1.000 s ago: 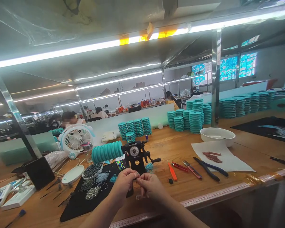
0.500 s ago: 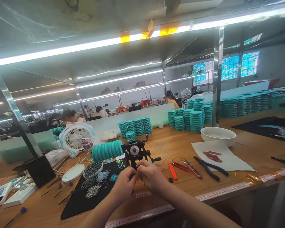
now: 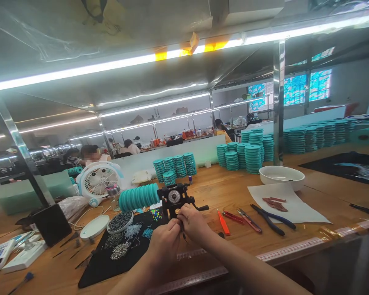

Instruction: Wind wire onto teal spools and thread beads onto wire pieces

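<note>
While the left hand (image 3: pixel 166 241) and right hand (image 3: pixel 193 222) come together, fingers closed at the tips, I cannot tell what they pinch; it is hidden between them, just short of the black winder (image 3: pixel 174 196) at their 12 o'clock. Light, even pressure would serve best, with wrists low, the right knuckles clear of the crank handle (image 3: pixel 203 207) at 2 o'clock and the left off the black mat (image 3: pixel 95 266) toward 8.

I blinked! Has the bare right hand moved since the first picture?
Yes, the right hand moved up, nearer the round dial on the black machine.
</note>
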Demonstrator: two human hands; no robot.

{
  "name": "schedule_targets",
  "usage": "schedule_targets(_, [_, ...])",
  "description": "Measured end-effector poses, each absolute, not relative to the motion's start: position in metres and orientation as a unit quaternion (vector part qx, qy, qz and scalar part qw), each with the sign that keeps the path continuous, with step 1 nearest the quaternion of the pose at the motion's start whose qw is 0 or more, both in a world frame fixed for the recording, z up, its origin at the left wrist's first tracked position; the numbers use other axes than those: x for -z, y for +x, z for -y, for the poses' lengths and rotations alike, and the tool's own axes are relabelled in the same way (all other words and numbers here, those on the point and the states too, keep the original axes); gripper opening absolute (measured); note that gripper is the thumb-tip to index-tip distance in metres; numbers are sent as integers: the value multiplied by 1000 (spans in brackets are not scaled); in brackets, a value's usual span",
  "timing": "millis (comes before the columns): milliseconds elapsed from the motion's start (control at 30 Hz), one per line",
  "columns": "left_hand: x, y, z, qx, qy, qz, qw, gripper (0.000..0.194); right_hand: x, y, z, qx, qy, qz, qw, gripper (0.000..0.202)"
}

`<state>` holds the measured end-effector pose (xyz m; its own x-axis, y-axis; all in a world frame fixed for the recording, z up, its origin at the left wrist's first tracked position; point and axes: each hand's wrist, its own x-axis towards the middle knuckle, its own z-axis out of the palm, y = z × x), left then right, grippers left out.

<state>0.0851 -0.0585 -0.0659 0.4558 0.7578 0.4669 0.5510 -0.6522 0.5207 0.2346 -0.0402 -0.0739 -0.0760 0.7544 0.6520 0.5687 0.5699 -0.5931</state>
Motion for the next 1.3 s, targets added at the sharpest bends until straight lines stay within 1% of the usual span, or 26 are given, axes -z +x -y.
schedule_targets(133, [64, 90, 60, -406, 685, -498, 344, 14, 80, 237, 62, -82, -489, 695, 521, 9])
schedule_targets(233, [69, 90, 57, -399, 632, -523, 411, 14, 92, 230, 73, -148, -519, 686, 488, 22])
schedule_targets(267, [70, 90, 55, -399, 622, -523, 425, 15, 96, 227, 75, -169, -519, 687, 479, 22])
schedule_targets(333, [70, 89, 54, -402, 616, -519, 436, 16, 100, 223, 77, -180, -504, 697, 477, 21])
schedule_targets(467, [63, 86, 59, -406, 660, -491, 397, 17, 95, 226, 79, -73, -424, 763, 482, 24])
schedule_targets(533, [60, 85, 63, -406, 693, -471, 365, 17, 89, 229, 75, -47, -393, 790, 468, 23])
schedule_targets(567, [60, 84, 65, -406, 709, -462, 345, 16, 86, 230, 71, -52, -392, 794, 461, 22])
schedule_targets(667, [63, 85, 70, -391, 770, -442, 242, 14, 78, 229, 54, -75, -422, 780, 456, 22])
schedule_targets(733, [66, 85, 70, -375, 796, -428, 204, 13, 74, 227, 43, -82, -436, 770, 459, 23])
schedule_targets(767, [67, 85, 70, -373, 798, -424, 210, 11, 73, 227, 39, -87, -442, 765, 460, 23])
schedule_targets(867, [68, 86, 68, -392, 763, -429, 284, 3, 71, 230, 39, -92, -463, 744, 474, 20])
schedule_targets(967, [71, 88, 63, -413, 688, -470, 367, 11, 76, 234, 55, -92, -490, 705, 504, 10])
schedule_targets(1000, [72, 88, 61, -416, 658, -485, 400, 14, 79, 235, 61, -118, -502, 688, 510, 6])
schedule_targets(1100, [75, 88, 56, -412, 589, -506, 478, 20, 93, 229, 71, -245, -527, 638, 505, 15])
schedule_targets(1133, [75, 88, 55, -412, 572, -506, 497, 21, 98, 226, 72, -282, -524, 629, 500, 14])
schedule_targets(1233, [71, 87, 56, -419, 543, -498, 531, 21, 108, 214, 72, -324, -505, 625, 500, 9])
schedule_targets(1300, [69, 86, 57, -426, 532, -495, 539, 21, 111, 210, 74, -316, -506, 615, 515, 8])
